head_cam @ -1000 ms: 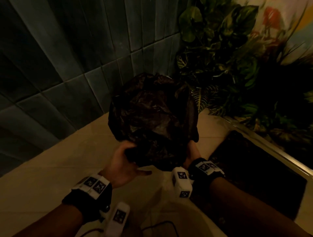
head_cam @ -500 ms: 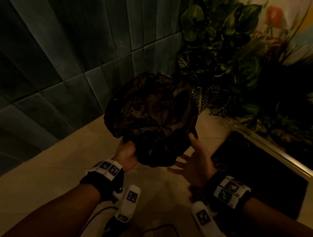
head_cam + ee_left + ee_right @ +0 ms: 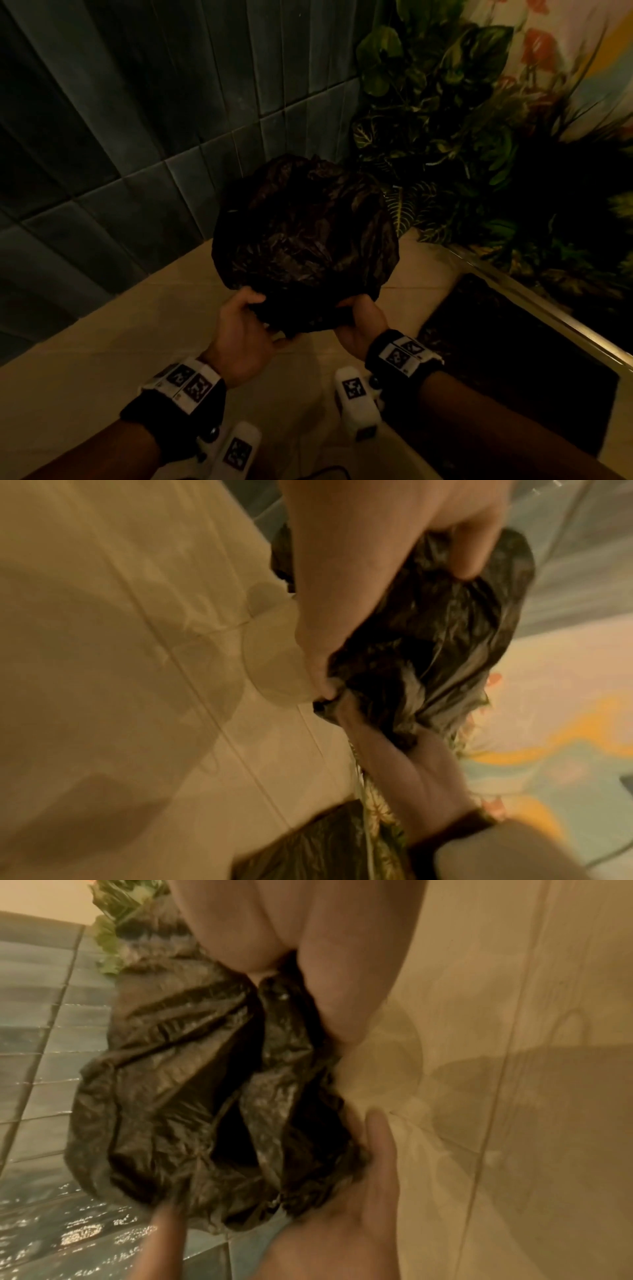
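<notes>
The left hand (image 3: 241,330) curls its fingers round the near left edge of a crumpled black plastic bag (image 3: 305,236), and the right hand (image 3: 359,320) grips its near right edge. The bag is held up just left of the dark mat (image 3: 507,353). Leafy plants (image 3: 445,120) stand beyond the mat, and a tiled wall (image 3: 137,120) is well left of it.

One bag (image 3: 305,236), two hands (image 3: 243,329) (image 3: 359,322), one mat (image 3: 513,359)

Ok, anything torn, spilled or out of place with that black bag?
Nothing stands out. The black bag is crumpled but shows no tear; the left hand and right hand grip its lower edge above the floor tiles, which show no spill. The light is dim.
</notes>
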`<state>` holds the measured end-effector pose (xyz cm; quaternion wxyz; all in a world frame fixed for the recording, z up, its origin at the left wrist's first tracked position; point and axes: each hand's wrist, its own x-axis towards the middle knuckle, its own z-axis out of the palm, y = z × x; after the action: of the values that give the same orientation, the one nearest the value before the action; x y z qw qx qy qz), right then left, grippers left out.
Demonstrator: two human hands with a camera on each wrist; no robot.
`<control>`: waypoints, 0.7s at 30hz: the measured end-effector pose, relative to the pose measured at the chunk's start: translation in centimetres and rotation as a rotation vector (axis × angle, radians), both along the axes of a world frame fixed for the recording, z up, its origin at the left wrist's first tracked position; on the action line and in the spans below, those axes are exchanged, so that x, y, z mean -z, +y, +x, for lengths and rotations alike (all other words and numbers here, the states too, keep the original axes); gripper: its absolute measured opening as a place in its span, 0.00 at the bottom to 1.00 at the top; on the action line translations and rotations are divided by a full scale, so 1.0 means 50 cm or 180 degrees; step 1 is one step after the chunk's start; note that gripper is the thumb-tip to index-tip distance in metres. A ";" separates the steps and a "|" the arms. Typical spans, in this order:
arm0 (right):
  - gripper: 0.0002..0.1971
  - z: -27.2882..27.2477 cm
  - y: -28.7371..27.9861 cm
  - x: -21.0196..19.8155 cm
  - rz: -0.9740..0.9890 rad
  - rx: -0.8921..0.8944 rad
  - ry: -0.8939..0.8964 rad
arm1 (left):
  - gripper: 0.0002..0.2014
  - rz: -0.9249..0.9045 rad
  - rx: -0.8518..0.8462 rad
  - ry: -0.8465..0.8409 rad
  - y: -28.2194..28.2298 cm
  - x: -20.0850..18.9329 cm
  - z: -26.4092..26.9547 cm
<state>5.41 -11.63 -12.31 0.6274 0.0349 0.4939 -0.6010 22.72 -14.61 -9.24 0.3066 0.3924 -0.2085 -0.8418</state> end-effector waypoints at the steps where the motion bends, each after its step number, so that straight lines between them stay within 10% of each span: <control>1: 0.20 0.003 -0.002 -0.002 0.0048 -0.0034 -0.0006 | 0.09 -0.0068 0.0076 0.0044 0.002 -0.001 -0.002; 13: 0.08 -0.030 0.053 -0.043 -0.0256 0.0015 -0.0569 | 0.17 -0.0165 -0.0439 -0.0738 -0.039 0.065 -0.043; 21: 0.14 -0.032 -0.004 -0.018 0.0057 -0.0172 0.0567 | 0.16 -0.0462 0.0357 -0.1672 -0.046 0.042 -0.030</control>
<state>3.79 -11.80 -11.40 0.5967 -0.0265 0.5539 -0.5801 21.22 -16.92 -11.31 0.2223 0.5621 -0.3619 -0.7097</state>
